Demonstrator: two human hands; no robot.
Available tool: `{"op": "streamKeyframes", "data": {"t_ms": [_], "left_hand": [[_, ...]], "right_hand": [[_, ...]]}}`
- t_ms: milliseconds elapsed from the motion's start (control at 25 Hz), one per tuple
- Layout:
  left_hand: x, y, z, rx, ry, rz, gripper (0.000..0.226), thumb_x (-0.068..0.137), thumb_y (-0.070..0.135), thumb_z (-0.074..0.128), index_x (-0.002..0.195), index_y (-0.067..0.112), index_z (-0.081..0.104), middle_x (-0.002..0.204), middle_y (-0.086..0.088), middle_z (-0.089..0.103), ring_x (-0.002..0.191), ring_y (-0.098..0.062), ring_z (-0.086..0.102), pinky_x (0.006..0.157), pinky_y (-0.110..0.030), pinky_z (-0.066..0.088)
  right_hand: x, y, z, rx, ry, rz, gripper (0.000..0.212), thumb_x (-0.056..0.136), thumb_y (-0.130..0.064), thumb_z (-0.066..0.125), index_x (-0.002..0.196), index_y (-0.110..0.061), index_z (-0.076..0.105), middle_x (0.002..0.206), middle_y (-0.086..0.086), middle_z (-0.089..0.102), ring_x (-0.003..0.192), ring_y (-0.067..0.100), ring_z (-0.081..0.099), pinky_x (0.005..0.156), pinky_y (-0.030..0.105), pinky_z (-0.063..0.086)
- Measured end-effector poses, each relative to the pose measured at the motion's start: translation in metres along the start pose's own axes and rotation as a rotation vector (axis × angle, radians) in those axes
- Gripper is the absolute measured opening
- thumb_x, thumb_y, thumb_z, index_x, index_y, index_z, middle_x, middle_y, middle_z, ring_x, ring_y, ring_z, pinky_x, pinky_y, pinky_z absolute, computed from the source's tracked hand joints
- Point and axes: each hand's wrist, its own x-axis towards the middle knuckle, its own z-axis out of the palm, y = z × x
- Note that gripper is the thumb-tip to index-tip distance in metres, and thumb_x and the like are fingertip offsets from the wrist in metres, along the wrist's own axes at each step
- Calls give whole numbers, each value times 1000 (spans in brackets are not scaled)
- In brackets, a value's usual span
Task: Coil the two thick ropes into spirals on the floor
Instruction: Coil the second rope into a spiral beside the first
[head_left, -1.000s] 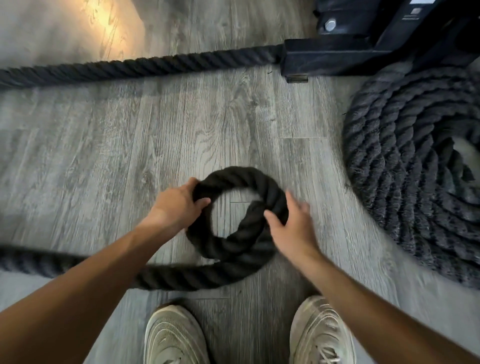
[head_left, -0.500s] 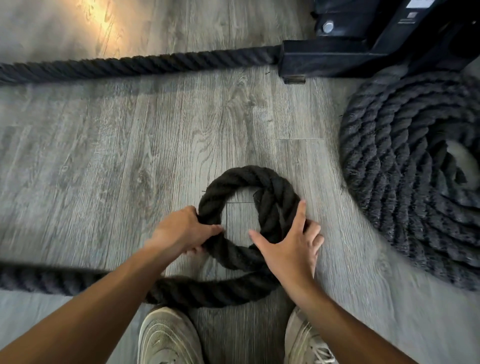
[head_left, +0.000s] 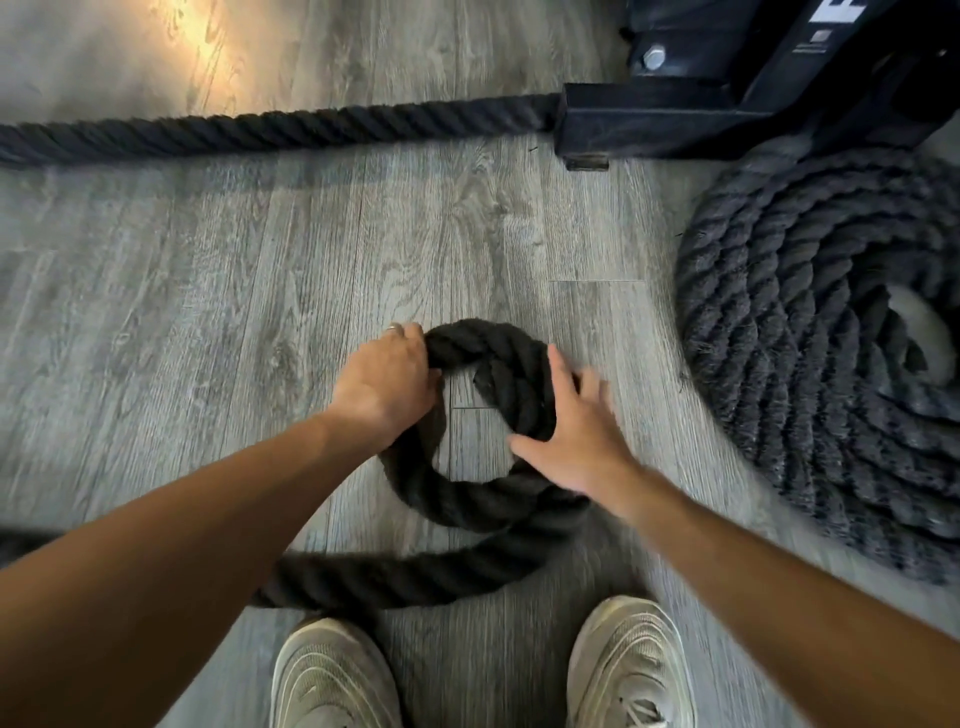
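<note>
Head view: since a second ago the rope's first loop (head_left: 483, 431) has tightened on the floor; left hand (head_left: 387, 387) clamps it, right hand (head_left: 571, 441) presses flat, fingers apart. Second spiral barely begun.

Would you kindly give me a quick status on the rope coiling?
Left hand grips the small coil's far-left curve; right hand lies open on its right side. One loop formed, tail trailing left. Finished coil right, apart. Nothing in the way.
</note>
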Motion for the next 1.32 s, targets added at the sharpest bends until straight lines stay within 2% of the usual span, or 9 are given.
{"op": "streamKeyframes", "data": {"t_ms": [160,320,400,480,560,640,840,1200,1320], "left_hand": [[-52,-18,-1,-148,-130,-232,50,89,54,60,106,6,61,84,-5,58,74,-26,56,63,-33,42],[-71,-12,-6,28,-222,-320,75,84,74,54,127,12,55,109,-8,66,98,-28,66,72,-34,51],[-48,-6,-10,86,-126,-160,104,78,83,51,155,21,20,140,-13,52,120,-32,58,84,-41,53],[-15,4,-9,42,-79,109,110,77,83,51,159,34,-5,161,-11,29,141,-35,39,100,-49,46],[13,15,-5,68,-131,338,100,84,79,45,159,38,-8,168,-6,14,149,-35,24,110,-56,39],[26,19,2,137,-155,403,91,89,76,36,159,36,-7,167,-6,15,144,-35,30,106,-56,41],[13,22,11,156,-71,326,89,90,77,29,160,34,-3,163,-7,23,132,-35,41,91,-51,48],[-49,-6,10,-54,-314,-274,101,83,85,32,155,41,-22,157,-36,23,125,-47,55,94,-46,50],[-52,-7,9,-78,-340,-337,107,82,85,34,155,34,-24,155,-37,26,131,-45,51,100,-47,47]], "right_hand": [[37,-6,-39,-66,-195,-279,112,73,-47,83,159,-37,10,148,-13,29,132,14,33,108,37,38],[28,-5,-15,91,62,-216,102,66,-43,90,152,-24,39,150,-12,41,135,15,40,112,30,30],[27,-4,-10,105,116,-202,100,64,-44,91,149,-22,44,149,-11,44,135,15,42,113,30,30],[28,-5,-12,86,108,-208,100,64,-47,90,149,-23,43,151,-12,43,135,16,43,113,31,32],[22,-6,-10,72,129,-202,100,67,-50,86,151,-23,40,154,-11,39,138,16,40,114,34,33],[2,-9,3,22,240,-92,105,68,-61,80,154,-25,32,157,-4,31,141,21,32,114,44,33],[-76,-22,46,74,322,335,120,68,-66,71,158,-23,5,158,3,12,137,34,22,108,54,28],[34,-17,-23,46,-116,-376,95,75,-38,81,155,-32,31,157,-14,28,141,14,29,115,35,28],[31,-28,-12,-38,45,-277,103,75,-53,78,158,-31,22,162,-6,22,146,19,24,119,49,26]]}}
